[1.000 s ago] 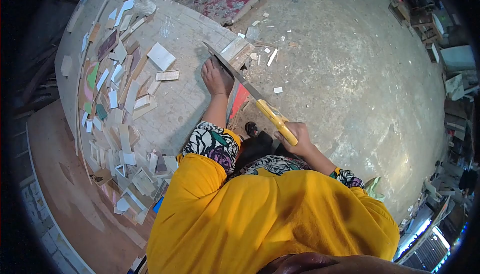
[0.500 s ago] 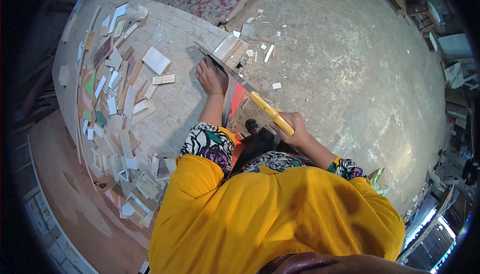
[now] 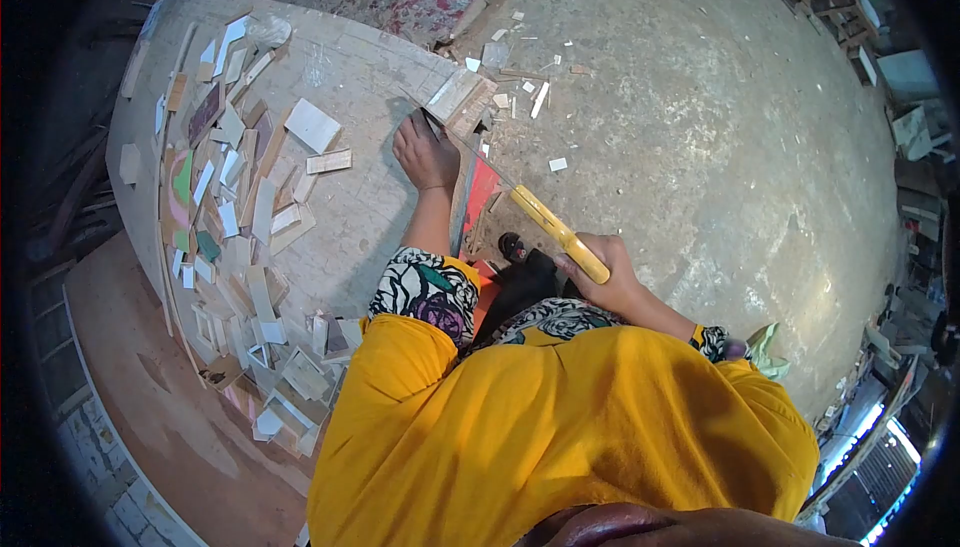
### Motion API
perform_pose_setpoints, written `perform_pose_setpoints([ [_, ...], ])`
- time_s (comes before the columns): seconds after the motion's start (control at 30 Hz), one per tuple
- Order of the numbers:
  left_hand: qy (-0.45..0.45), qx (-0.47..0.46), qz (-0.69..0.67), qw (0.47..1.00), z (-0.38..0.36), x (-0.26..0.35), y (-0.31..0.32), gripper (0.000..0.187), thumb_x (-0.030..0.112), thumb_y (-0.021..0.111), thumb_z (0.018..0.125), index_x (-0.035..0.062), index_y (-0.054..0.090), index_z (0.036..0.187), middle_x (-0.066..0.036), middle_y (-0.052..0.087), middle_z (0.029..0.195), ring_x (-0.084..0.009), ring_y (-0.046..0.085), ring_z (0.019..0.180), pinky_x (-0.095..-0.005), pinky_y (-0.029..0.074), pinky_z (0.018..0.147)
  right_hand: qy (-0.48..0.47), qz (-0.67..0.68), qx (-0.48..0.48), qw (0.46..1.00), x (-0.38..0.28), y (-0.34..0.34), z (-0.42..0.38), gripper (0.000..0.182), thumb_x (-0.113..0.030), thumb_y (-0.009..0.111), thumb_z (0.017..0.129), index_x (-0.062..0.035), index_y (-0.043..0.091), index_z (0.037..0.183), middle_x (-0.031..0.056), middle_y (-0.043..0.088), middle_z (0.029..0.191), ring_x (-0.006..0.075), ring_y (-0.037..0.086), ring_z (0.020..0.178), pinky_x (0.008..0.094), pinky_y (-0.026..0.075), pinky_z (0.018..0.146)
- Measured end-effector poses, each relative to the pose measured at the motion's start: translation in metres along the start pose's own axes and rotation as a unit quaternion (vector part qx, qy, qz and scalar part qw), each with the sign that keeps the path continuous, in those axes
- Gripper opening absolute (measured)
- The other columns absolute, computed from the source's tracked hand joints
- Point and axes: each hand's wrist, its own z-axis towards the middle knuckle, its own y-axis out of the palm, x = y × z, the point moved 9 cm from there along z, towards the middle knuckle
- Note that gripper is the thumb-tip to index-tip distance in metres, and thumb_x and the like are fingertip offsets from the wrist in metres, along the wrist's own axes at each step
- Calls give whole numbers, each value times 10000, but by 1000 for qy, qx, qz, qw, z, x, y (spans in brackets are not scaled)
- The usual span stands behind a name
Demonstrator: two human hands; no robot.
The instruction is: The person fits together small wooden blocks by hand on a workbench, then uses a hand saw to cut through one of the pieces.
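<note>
My right hand (image 3: 606, 273) is closed round the yellow handle of a handsaw (image 3: 560, 231). The thin blade runs from the handle up and left to the table edge, where it lies between my left hand and a pale block of wood (image 3: 459, 97). My left hand (image 3: 427, 153) rests at that edge with its fingers bent, close beside the blade. Whatever lies beneath its palm is hidden. Below that hand, along the table's side, a red surface (image 3: 481, 192) shows.
Many wood offcuts (image 3: 265, 209) lie heaped on the left of the worktable (image 3: 355, 197). Small scraps (image 3: 540, 100) are scattered on the concrete floor (image 3: 700, 147). A brown board (image 3: 170, 377) lies at lower left. More wood pieces (image 3: 910, 132) stand along the far right.
My right hand has drawn the saw back, down and to the right, so less of the blade extends past the block. My left hand has stayed in place at the table edge.
</note>
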Motion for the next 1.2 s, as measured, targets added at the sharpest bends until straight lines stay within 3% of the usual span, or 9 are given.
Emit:
perform_pose_setpoints([
  [0.07, 3, 14, -7, 1000, -1, 3, -5, 478, 128, 653, 679, 38, 484, 1117, -120, 499, 1040, -312, 467, 1019, -416, 361, 880, 25, -12, -5, 1000, -4, -1, 1, 188, -172, 642, 792, -25, 552, 715, 157, 514, 604, 343, 523, 526, 376, 397, 481],
  [0.4, 11, 23, -17, 1000, -2, 0, -2, 455, 126, 624, 689, 23, 477, 1107, -139, 492, 1064, -321, 454, 1036, -430, 345, 908, 54, -37, -29, 997, -17, 0, 7, 184, -180, 650, 780, -39, 555, 711, 151, 523, 613, 352, 525, 539, 385, 408, 487],
  [0.57, 30, 6, -3, 1000, -4, -1, -3, 454, 232, 618, 690, 3, 483, 1058, -147, 479, 1069, -325, 453, 1021, -426, 347, 902, -175, -229, -71, 955, 6, 13, -3, 188, -238, 644, 755, -81, 542, 737, 119, 550, 659, 320, 567, 610, 387, 438, 533],
  [0.73, 25, 8, 3, 1000, -3, -10, 8, 476, 229, 644, 676, 29, 495, 1082, -136, 483, 1079, -311, 458, 1030, -411, 351, 908, -165, -211, -62, 962, 16, 20, -8, 211, -263, 633, 768, -72, 543, 754, 114, 562, 679, 317, 556, 603, 360, 435, 537],
  [0.8, 12, 3, 2, 1000, -1, -6, 7, 466, 204, 641, 686, 40, 495, 1096, -132, 486, 1090, -306, 459, 1041, -411, 350, 913, -29, -29, -43, 998, 35, 12, -6, 214, -248, 635, 794, -54, 551, 761, 103, 542, 651, 265, 522, 541, 322, 415, 528],
  [0.83, -7, 1, -1, 1000, 0, -5, 5, 458, 180, 638, 695, 50, 495, 1110, -128, 489, 1101, -300, 460, 1052, -412, 348, 917, -29, -27, -43, 998, 32, 9, -6, 214, -248, 635, 794, -54, 551, 761, 103, 542, 651, 265, 522, 541, 322, 415, 528],
  [0.9, -4, -6, -3, 1000, -1, -3, 4, 451, 159, 630, 707, 53, 490, 1122, -130, 493, 1109, -300, 461, 1060, -416, 347, 921, 180, 251, 45, 950, 63, -7, -11, 219, -222, 645, 803, -31, 551, 751, 80, 500, 610, 197, 467, 514, 297, 389, 521],
  [1.03, 38, 19, -18, 999, -2, 4, -5, 460, 149, 625, 720, 51, 474, 1143, -137, 502, 1114, -306, 461, 1068, -420, 348, 924, -25, 64, 28, 997, 18, -20, -9, 223, -191, 639, 804, -18, 529, 716, 68, 458, 575, 168, 435, 504, 304, 369, 505],
  [1.2, 3, -17, 4, 1000, 1, 5, -3, 469, 150, 626, 716, 37, 469, 1144, -137, 497, 1109, -307, 461, 1060, -416, 350, 917, -24, 6, 11, 1000, 20, -9, -1, 230, -191, 631, 807, -22, 514, 703, 92, 453, 576, 210, 445, 492, 320, 370, 498],
])
